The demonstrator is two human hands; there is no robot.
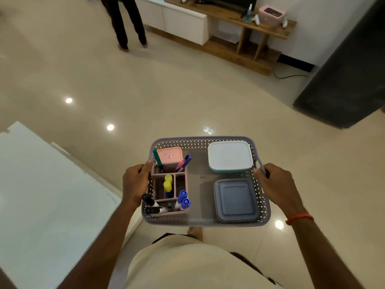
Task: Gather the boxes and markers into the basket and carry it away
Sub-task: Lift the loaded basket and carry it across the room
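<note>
I hold a grey-purple perforated basket (200, 142) in the air over the floor, in front of my body. My left hand (135, 182) grips its left rim and my right hand (275, 184) grips its right handle. Inside, at the left, a pink divided holder (179, 182) carries several markers (167, 186) with yellow, blue, black and green caps. A small pink box (169, 153) lies behind the holder. At the back right sits a white-lidded teal box (230, 156), and a grey-blue box (236, 200) lies in front of it.
A white table (48, 195) stands at my left. Ahead, glossy beige floor runs to a wooden TV unit (239, 38) by the wall. A person's legs (127, 24) stand at the far left of it. A dark cabinet (350, 69) rises at the right.
</note>
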